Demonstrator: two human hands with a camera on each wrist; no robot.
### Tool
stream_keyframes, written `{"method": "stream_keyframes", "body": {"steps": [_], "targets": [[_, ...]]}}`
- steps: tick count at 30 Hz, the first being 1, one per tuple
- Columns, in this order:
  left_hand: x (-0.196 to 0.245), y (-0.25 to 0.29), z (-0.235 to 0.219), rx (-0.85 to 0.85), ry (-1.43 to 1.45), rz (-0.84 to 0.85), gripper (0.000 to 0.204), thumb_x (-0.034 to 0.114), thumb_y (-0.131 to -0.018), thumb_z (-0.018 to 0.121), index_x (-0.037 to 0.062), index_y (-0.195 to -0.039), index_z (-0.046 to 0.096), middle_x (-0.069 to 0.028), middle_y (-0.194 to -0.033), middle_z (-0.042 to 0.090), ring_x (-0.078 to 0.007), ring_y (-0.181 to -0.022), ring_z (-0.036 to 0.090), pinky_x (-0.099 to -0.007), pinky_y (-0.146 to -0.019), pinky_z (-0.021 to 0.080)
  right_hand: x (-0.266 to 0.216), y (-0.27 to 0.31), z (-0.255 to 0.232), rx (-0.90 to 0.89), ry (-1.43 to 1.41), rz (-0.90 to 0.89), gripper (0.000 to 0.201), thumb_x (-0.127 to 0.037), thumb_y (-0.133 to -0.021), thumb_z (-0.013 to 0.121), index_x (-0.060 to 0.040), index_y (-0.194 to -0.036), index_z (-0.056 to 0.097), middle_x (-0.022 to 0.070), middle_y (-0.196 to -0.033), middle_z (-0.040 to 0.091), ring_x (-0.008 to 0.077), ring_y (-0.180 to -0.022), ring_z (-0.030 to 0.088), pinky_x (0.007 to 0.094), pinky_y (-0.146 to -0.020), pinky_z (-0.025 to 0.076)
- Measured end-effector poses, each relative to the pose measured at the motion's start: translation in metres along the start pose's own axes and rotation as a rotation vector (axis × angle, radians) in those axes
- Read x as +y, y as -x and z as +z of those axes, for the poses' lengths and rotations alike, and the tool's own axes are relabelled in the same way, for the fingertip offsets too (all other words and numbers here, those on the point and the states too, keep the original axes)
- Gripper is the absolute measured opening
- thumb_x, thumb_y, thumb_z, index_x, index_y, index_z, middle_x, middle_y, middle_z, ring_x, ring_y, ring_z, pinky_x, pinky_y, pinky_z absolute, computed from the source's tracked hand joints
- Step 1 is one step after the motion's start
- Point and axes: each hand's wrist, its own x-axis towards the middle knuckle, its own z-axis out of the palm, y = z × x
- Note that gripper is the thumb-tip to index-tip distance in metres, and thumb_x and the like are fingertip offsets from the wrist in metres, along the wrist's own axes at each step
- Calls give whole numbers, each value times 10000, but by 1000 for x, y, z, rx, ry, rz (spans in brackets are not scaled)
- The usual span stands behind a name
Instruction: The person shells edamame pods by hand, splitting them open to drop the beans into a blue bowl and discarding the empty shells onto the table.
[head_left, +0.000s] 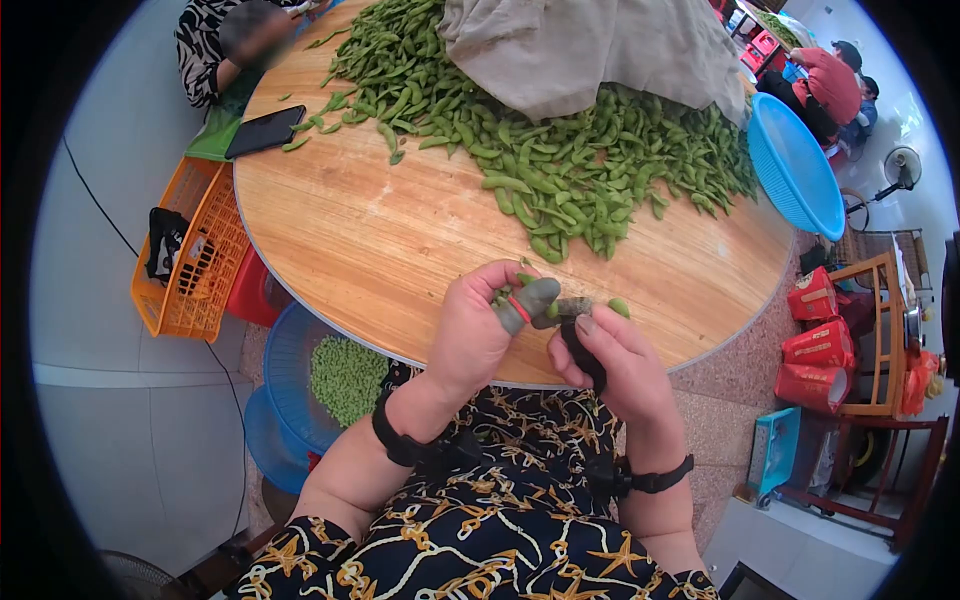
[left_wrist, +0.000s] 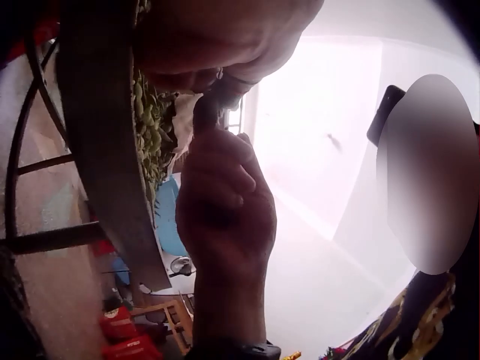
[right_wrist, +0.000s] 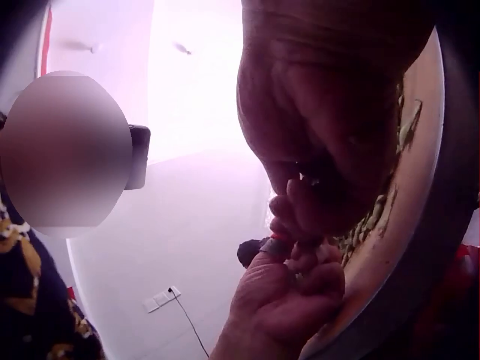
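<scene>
Both hands meet over the near edge of the round wooden table [head_left: 380, 250]. My left hand [head_left: 520, 297] wears a grey thumb guard [head_left: 530, 302] with a red band and pinches one end of an edamame pod [head_left: 572, 306]. My right hand [head_left: 592, 325] pinches the other end, with a dark cover on one finger [head_left: 582, 358]. A green bean [head_left: 619, 307] shows at the pod's right tip. In the right wrist view the left hand [right_wrist: 289, 296] curls under the right hand [right_wrist: 330, 127]. Behind lies a big pile of pods [head_left: 560, 170].
A grey cloth sack [head_left: 590, 50] lies on the pile. A phone [head_left: 264, 131] sits at the table's left. Below the table, a blue basin [head_left: 280, 370] holds shelled beans [head_left: 345, 378]. An orange crate [head_left: 195, 260], a blue basket [head_left: 795, 165], red bags [head_left: 820, 330] and other people [head_left: 215, 50] surround it.
</scene>
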Motion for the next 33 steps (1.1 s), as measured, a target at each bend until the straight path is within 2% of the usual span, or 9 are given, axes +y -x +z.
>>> {"method": "stream_keyframes", "body": {"steps": [5,10,15,17,21,23,29,32,33], "targets": [[-4,0,-2,38,-213,57,145,108,-814,653,21,-913,595,-1,-794,579,-71,-703,537,-197,-634,424,5,-4,-3,40,35,45,192,-183,-939,430,-61,-829,530,-16,-677,519,32,-542,426,170,-466,322],[1,0,-9,-303,-34,-5,121,125,-835,629,22,-895,607,19,-771,579,-47,-730,527,-203,-665,438,3,0,-3,1,-95,68,177,-176,-934,446,-60,-833,534,-19,-652,513,24,-498,395,173,-437,301],[-2,-2,-7,-290,22,-106,158,128,-810,659,31,-913,589,14,-793,569,-56,-742,513,-207,-677,424,7,0,-2,19,-201,118,170,-170,-918,483,-40,-834,553,-21,-635,519,22,-477,391,172,-426,297],[-4,-1,-6,-253,-30,-62,196,111,-793,677,27,-937,574,3,-807,560,-68,-758,510,-217,-684,421,8,-1,5,195,273,-64,146,-148,-901,518,-33,-826,566,-20,-616,527,20,-489,420,164,-423,305],[-8,-1,-6,-127,-384,65,222,91,-779,690,30,-957,572,7,-852,574,-37,-724,508,-181,-638,421,15,-6,4,315,535,-247,139,-139,-895,529,-32,-815,570,-23,-603,529,16,-483,429,166,-414,313],[-8,0,-6,-99,-408,155,229,84,-775,692,28,-965,579,10,-865,580,-24,-700,504,-164,-612,416,10,-6,1,283,175,-56,149,-155,-899,527,-34,-824,572,-26,-601,525,17,-466,415,175,-408,310],[1,4,-7,-153,80,-165,309,87,-820,636,15,-1114,577,14,-854,587,-12,-684,496,-147,-578,399,-4,-3,-10,245,204,107,162,-178,-894,537,-37,-833,588,-33,-598,517,15,-461,400,177,-405,298],[2,5,-1,-169,-279,-129,337,69,-831,601,27,-1163,562,8,-826,583,-36,-679,502,-193,-587,421,-5,-7,-14,393,365,-50,166,-173,-883,554,-22,-838,605,-38,-599,518,12,-486,409,177,-427,311],[-1,4,2,-180,-491,89,344,51,-818,600,36,-1161,569,-1,-799,576,-63,-662,505,-220,-590,425,-8,-9,-7,385,399,-81,163,-165,-868,574,-9,-844,617,-39,-599,523,12,-513,427,176,-454,328]]}}
